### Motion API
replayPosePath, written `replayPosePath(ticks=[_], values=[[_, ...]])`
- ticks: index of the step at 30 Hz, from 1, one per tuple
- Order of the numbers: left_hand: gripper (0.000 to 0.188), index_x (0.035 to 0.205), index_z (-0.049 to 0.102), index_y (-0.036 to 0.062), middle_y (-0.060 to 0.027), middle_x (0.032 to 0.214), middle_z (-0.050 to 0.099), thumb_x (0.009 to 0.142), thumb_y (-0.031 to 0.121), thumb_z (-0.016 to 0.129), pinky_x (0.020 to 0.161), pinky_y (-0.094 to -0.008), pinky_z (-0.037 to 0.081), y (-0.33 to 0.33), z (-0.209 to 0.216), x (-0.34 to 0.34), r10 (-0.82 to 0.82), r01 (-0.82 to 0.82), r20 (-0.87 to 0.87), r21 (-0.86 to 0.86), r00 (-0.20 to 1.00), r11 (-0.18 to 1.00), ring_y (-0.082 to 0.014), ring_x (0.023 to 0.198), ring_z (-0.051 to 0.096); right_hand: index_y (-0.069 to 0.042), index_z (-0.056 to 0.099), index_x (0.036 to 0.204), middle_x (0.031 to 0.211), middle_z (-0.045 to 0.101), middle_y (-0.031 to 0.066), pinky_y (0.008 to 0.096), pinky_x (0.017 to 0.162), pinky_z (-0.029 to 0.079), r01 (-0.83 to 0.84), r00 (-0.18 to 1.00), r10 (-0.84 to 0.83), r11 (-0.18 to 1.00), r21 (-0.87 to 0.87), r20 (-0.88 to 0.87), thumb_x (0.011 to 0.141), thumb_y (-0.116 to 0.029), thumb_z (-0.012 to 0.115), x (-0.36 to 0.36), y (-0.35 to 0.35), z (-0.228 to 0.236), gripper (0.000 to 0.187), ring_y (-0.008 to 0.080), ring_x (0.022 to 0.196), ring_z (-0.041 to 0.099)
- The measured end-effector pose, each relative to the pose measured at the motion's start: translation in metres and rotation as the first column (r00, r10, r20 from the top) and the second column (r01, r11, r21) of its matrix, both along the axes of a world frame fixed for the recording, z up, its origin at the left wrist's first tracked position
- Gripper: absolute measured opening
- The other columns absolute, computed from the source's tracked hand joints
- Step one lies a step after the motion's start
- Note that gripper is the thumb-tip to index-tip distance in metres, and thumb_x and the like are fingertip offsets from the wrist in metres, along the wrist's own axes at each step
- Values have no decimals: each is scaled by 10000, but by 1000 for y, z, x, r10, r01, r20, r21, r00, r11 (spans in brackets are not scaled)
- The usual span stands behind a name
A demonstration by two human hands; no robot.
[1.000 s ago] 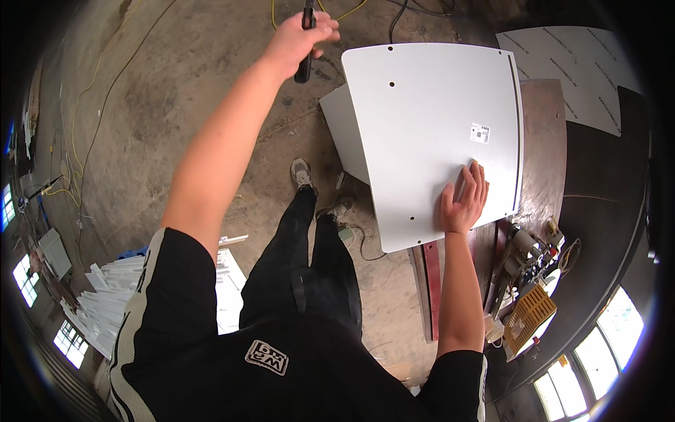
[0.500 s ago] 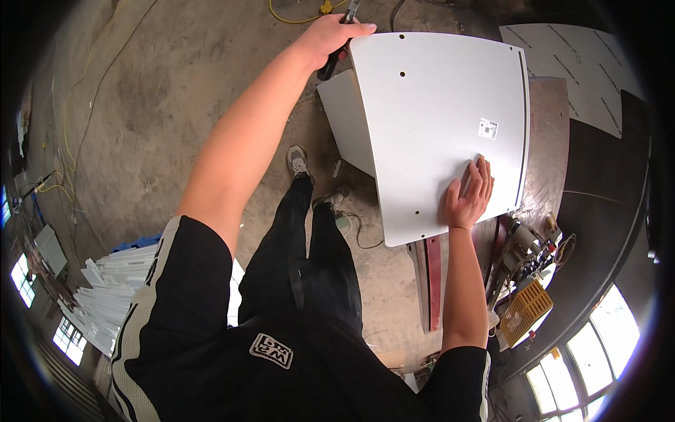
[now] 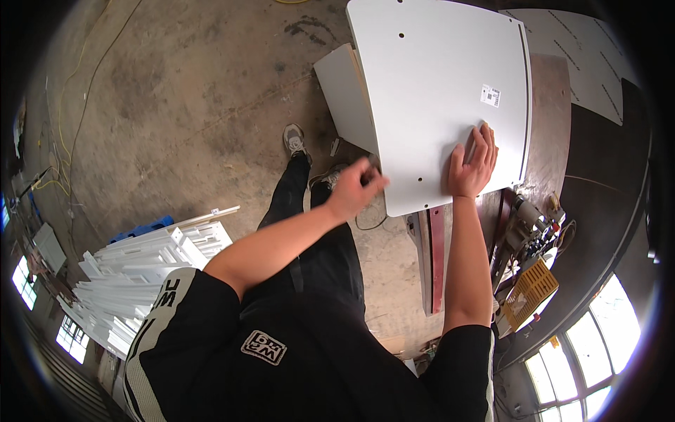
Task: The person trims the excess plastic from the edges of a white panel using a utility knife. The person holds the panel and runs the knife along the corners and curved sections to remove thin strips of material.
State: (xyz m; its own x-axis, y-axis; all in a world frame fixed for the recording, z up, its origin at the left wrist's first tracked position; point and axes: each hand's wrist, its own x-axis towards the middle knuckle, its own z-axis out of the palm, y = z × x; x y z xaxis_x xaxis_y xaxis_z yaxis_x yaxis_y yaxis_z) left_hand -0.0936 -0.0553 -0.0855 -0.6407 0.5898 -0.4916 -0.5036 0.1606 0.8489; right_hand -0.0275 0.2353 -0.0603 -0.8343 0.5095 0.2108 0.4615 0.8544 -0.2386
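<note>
A large white panel (image 3: 436, 91) with small dark holes, a dark strip along its right edge and a printed label (image 3: 490, 96) lies flat in front of me. My right hand (image 3: 472, 163) rests on its near right part, fingers stretched out over the surface. Close to the panel's near left edge is my left hand (image 3: 355, 190), its fingers curled and a little blurred. Something dark shows between thumb and fingers, too unclear to name. Beneath the panel's left side, another white board (image 3: 346, 98) juts out at a slant.
A brown-grey metal surface (image 3: 550, 119) lies under the panel's right side, with a printed sheet (image 3: 587, 60) beyond. Machine fittings and a yellow slotted box (image 3: 531, 295) stand at right. A dark red bar (image 3: 436, 260) runs below the panel. White strips (image 3: 155, 274) are piled at left.
My left hand has come from the panel's far left corner, where it held a dark-handled tool, to the near left edge. My right hand stays on the panel. The view has shifted slightly.
</note>
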Motion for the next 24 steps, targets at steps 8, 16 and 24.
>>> replayPosePath(ticks=[8, 16, 24], values=[[417, 1143, 594, 39, 13, 867, 574, 963, 287, 876, 669, -315, 456, -20, 31, 64, 13, -9, 199, -23, 980, 1000, -83, 735, 498, -150, 634, 1444, 1644, 563, 114, 551, 1328, 279, 68, 997, -67, 998, 6, -29, 976, -310, 664, 6, -16, -4, 495, 338, 1578, 453], [326, 1277, 650, 21, -14, 959, 676, 1022, 156, 802, 593, -261, 505, -70, 21, -3, 232, -224, 116, -75, 966, 972, -76, 711, 623, -226, 680, 1420, 1528, 633, 33, 520, 1313, 297, 84, 986, -83, 996, -2, 146, 954, -426, 722, 20, -49, 19, 509, 294, 1472, 528], [181, 1108, 715, 35, 0, 874, 673, 1044, 192, 781, 546, -248, 453, -31, -2, -159, 553, -550, -2, 98, 834, 830, -68, 635, 562, -170, 631, 1494, 1653, 549, 103, 558, 1324, 281, -195, 979, 195, 981, -4, 63, 954, -445, 714, 4, -1, 11, 612, 345, 1584, 438]])
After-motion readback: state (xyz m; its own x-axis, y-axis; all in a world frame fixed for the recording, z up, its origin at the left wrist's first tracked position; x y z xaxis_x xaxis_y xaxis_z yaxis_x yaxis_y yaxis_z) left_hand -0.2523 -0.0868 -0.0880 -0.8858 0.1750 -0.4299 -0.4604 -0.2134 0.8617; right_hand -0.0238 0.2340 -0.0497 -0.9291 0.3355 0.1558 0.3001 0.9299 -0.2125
